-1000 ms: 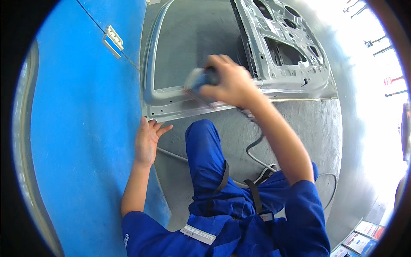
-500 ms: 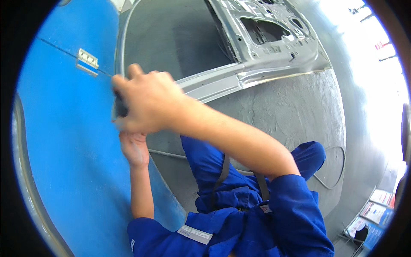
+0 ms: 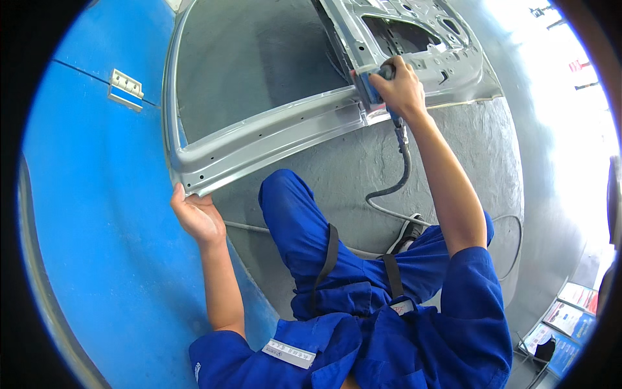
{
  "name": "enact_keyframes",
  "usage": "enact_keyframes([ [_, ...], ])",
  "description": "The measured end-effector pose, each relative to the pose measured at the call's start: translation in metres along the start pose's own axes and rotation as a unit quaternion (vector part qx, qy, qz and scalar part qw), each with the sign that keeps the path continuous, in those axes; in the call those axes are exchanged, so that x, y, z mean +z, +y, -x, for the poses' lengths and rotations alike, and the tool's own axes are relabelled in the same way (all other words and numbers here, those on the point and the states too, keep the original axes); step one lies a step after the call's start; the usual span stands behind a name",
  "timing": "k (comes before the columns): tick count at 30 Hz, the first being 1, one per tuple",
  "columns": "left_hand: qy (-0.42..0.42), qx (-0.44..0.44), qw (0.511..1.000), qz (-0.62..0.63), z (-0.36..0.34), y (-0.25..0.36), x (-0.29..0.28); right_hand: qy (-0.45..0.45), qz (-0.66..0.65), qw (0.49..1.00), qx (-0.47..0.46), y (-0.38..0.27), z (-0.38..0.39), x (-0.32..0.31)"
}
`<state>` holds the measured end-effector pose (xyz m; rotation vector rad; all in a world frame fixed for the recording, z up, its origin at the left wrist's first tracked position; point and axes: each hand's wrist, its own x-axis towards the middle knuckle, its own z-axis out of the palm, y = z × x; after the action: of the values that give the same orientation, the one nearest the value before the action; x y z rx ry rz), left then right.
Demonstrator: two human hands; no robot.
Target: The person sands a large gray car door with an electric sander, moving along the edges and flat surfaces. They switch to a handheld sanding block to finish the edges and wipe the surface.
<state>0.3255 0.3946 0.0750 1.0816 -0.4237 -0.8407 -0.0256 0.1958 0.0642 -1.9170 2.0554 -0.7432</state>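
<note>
Grey metal is stretching out before the person as a door frame (image 3: 259, 133), and the left hand (image 3: 199, 217) is clasping its near-left corner between thumb and fingers. The right hand (image 3: 405, 93) is wrapping its grip firmly around a blue handheld tool (image 3: 369, 89), which is trailing a hose (image 3: 409, 165). Having just been beside the left hand, the tool is now sitting at the far end of the frame's near side, by the holed panel (image 3: 476, 68); the work is apparently shifting rightward while the corner is being steadied. Whether its pad is touching metal, I cannot tell.
</note>
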Motion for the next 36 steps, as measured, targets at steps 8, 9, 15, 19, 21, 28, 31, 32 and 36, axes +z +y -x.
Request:
enact_keyframes([
  [8,-0.091,0.004,0.992,0.091,-0.004,-0.012,0.011,0.033,-0.049,0.881,-0.469,-0.095,0.088,0.015],
  [9,-0.066,0.003,0.991,0.114,-0.005,-0.014,0.007,0.051,-0.058,0.855,-0.512,-0.114,0.098,0.019],
  [15,-0.025,0.000,0.991,0.132,0.003,-0.020,0.003,0.118,-0.069,0.810,-0.571,-0.200,0.143,0.025],
  [19,-0.004,-0.008,0.987,0.159,0.007,-0.021,0.005,0.139,-0.056,0.805,-0.574,-0.210,0.151,0.024],
  [21,-0.035,0.022,0.985,0.168,0.008,-0.021,0.007,0.136,-0.018,0.810,-0.570,-0.182,0.143,0.025],
  [28,-0.040,-0.002,0.987,0.157,0.009,-0.024,0.009,0.133,-0.028,0.802,-0.581,-0.208,0.154,0.019],
  [31,-0.055,-0.024,0.976,0.207,0.007,-0.026,0.003,0.151,-0.028,0.800,-0.580,-0.211,0.155,0.024],
  [32,-0.039,-0.018,0.980,0.196,0.008,-0.025,0.004,0.163,-0.022,0.797,-0.582,-0.202,0.152,0.026],
  [36,-0.040,0.004,0.987,0.158,0.008,-0.018,0.018,0.116,0.057,0.847,-0.516,-0.130,0.129,0.021],
])
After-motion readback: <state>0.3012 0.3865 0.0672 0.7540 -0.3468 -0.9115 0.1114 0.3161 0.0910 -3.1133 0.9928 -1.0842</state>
